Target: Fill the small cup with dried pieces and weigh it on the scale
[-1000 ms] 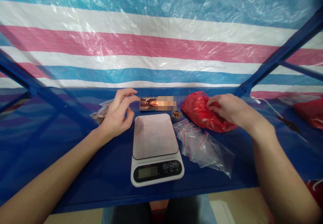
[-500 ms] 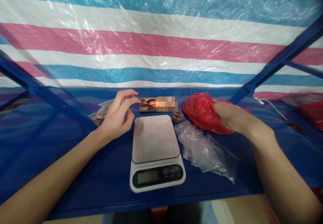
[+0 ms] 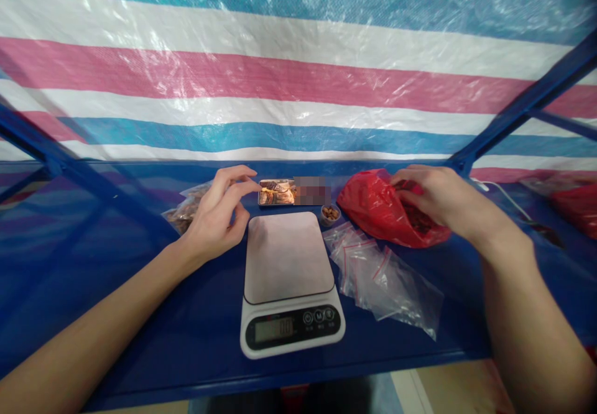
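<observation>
My left hand (image 3: 221,212) hovers left of the scale with bent fingers apart and nothing between them; its index fingertip is at the left end of a phone (image 3: 276,192). My right hand (image 3: 433,193) is at the mouth of a red plastic bag (image 3: 368,209), its thumb and fingers closed on the rim. Dark brown contents show inside the bag. Between my hands lies a white kitchen scale (image 3: 289,258), its plate bare and its display reading about 0.0. A small clear cup (image 3: 329,215) of brown pieces stands behind the scale's right corner.
Several clear zip bags (image 3: 377,271) with red seals lie fanned right of the scale. Filled clear bags (image 3: 184,212) sit behind my left wrist. Blue metal struts (image 3: 508,109) flank the blue shelf (image 3: 186,339). A striped tarp (image 3: 298,78) hangs behind, and a white cable (image 3: 506,199) lies right.
My right hand has drawn back from inside the red bag to its rim, and the bag's mouth now shows its contents. The phone's picture has changed. My left hand is nearly still.
</observation>
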Action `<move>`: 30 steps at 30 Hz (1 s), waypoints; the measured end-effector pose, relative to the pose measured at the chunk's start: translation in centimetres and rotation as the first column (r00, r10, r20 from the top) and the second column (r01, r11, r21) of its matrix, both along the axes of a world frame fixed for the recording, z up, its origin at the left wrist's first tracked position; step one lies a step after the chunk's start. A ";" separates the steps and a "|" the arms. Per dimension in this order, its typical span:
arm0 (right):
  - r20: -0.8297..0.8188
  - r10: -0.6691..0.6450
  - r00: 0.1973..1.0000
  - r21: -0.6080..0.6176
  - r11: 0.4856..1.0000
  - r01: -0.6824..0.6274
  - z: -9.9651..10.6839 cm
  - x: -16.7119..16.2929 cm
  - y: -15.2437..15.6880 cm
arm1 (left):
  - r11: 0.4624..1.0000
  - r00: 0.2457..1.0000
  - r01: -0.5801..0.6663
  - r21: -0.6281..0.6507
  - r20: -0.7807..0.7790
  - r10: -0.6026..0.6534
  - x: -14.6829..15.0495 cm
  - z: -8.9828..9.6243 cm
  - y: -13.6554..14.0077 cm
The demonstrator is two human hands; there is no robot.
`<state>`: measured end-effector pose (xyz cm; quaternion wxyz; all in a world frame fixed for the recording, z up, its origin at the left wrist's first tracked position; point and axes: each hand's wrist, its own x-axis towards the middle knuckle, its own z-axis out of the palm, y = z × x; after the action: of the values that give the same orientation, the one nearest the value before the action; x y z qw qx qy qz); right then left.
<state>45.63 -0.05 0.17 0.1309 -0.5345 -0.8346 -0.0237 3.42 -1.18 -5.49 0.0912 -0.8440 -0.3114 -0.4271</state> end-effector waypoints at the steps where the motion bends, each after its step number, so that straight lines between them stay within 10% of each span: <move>1: -0.024 0.006 1.000 -0.007 1.000 -0.006 0.2 0.1 -0.1 | 1.000 1.000 -0.001 0.001 0.000 0.001 0.0 0.0 0.0; 13: -0.170 -0.031 0.985 -0.135 0.991 0.008 1.2 1.0 -0.8 | 1.000 1.000 -0.020 -0.009 -0.007 0.020 0.1 0.1 -0.1; 24: -0.244 0.090 0.966 0.304 0.952 -0.011 2.6 -1.7 -2.2 | 0.999 0.999 -0.032 -0.003 -0.010 0.032 0.1 -0.1 0.0; 30: -0.344 0.278 0.897 0.262 0.946 -0.192 0.2 -6.4 -2.4 | 1.000 1.000 0.002 0.001 -0.009 -0.002 0.3 0.2 -0.2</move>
<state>39.25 -2.48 0.34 0.3493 -0.4056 -0.8447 0.0026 3.67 -1.36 -5.30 0.0926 -0.8462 -0.3100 -0.4235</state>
